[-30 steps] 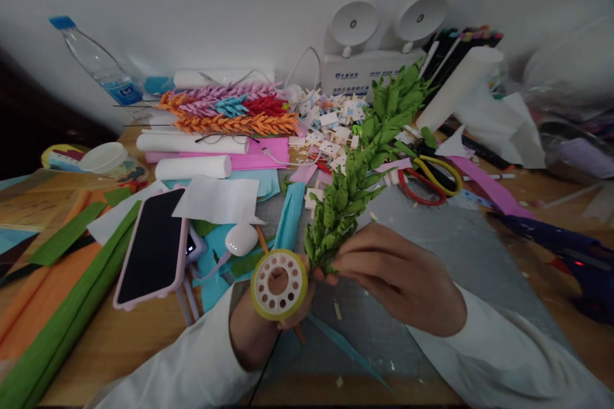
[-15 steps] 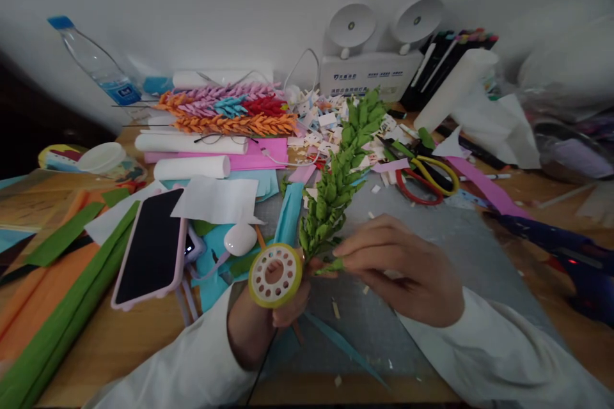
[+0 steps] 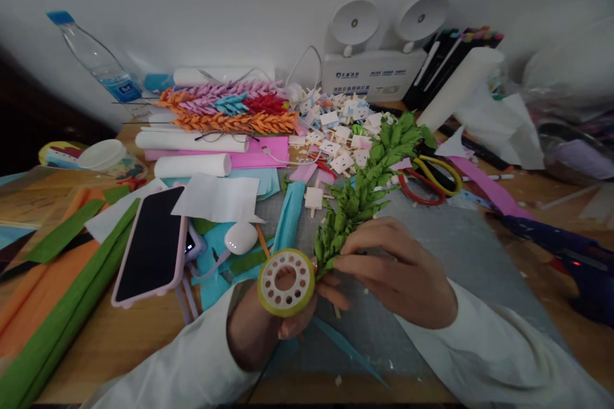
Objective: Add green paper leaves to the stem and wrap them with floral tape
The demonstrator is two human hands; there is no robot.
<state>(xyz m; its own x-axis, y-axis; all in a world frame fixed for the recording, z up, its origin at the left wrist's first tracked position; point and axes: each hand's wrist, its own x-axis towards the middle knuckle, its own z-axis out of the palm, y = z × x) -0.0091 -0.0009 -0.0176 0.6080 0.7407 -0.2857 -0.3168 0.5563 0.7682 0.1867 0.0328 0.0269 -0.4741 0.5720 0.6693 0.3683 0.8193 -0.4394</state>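
A leafy green crepe-paper stalk (image 3: 357, 195) slants up and to the right above the grey mat. My left hand (image 3: 268, 316) closes round its lower end, and a yellow-rimmed tape roll (image 3: 286, 282) sits over that hand, hiding part of the grip. At the stalk's base, the fingers of my right hand (image 3: 403, 271) pinch a small green paper leaf (image 3: 330, 263) against the stem. Finished paper stalks in orange, pink, blue and red (image 3: 235, 107) lie at the back, beside a pair of eyeglasses (image 3: 225, 137).
Red-and-yellow-handled scissors (image 3: 429, 182) and a dark blue glue gun (image 3: 566, 255) lie to the right. On the left are a phone (image 3: 151, 246) and a green crepe-paper roll (image 3: 71, 303). Small white paper pieces (image 3: 343, 140) are heaped behind. A water bottle (image 3: 98, 64) leans back left.
The green stalk has tilted further right and down, and the tape roll has shifted slightly right. My right hand has brought the small leaf in against the stalk's base.
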